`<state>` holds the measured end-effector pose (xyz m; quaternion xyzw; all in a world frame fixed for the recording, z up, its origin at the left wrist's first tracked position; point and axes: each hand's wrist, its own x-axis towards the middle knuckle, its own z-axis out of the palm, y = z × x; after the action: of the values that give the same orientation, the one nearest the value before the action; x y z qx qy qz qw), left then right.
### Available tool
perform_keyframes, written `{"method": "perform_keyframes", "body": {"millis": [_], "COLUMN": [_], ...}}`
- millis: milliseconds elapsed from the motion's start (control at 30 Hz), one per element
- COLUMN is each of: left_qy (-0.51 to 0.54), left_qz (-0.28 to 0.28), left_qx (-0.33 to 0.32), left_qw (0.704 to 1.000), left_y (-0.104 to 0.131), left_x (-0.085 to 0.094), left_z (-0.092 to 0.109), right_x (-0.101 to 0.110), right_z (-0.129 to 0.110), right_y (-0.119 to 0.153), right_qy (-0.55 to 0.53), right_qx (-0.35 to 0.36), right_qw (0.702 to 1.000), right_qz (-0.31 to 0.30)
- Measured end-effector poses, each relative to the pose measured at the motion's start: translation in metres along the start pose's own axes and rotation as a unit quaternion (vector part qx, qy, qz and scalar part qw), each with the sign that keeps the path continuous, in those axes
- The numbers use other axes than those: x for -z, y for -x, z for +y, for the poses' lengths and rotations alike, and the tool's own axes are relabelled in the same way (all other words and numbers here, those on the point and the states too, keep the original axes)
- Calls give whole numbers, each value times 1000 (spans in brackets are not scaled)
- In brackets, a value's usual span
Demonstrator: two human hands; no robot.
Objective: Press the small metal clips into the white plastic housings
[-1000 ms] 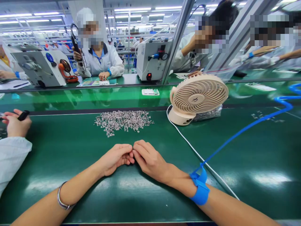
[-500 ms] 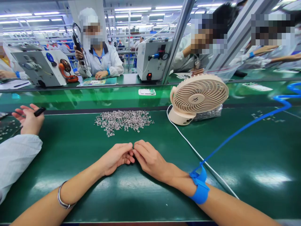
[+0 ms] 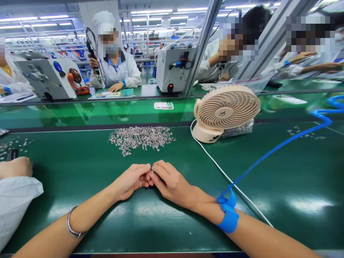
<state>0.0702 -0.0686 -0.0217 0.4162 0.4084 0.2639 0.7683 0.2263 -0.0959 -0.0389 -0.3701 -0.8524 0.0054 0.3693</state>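
Observation:
My left hand and my right hand meet fingertip to fingertip above the green table. Between their pinched fingers shows a small metal part, partly hidden by the fingers. Both hands seem closed on it. Just beyond them lies a loose pile of small metal parts. A metal bangle circles my left forearm, and a blue strap with a coiled cord is on my right wrist.
A beige fan stands right of the pile, its white cable running toward the front. At the left edge is a co-worker's hand near scattered parts. A white-framed board lies on the green conveyor behind.
The small metal part now shows between my fingertips, which have barely moved. The co-worker's hand at left has moved down and left. The board on the conveyor has shifted slightly left.

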Motion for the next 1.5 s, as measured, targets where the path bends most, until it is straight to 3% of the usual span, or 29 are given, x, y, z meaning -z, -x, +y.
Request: {"method": "perform_keyframes", "body": {"millis": [767, 1000, 1500], "left_qy": [-21, -29, -24], "left_qz": [-7, -15, -4], "left_qx": [3, -1, 5], "left_qw": [1000, 999, 1000], "left_y": [1, 1, 2], "left_x": [0, 0, -2], "left_z": [1, 1, 4], "right_x": [-2, -3, -3], "right_z": [2, 4, 3], "right_y": [1, 1, 3], "right_qy": [12, -5, -15], "right_qx": [-7, -32, -18], "right_qw": [1000, 997, 999], "right_qz": [-28, -73, -44]}}
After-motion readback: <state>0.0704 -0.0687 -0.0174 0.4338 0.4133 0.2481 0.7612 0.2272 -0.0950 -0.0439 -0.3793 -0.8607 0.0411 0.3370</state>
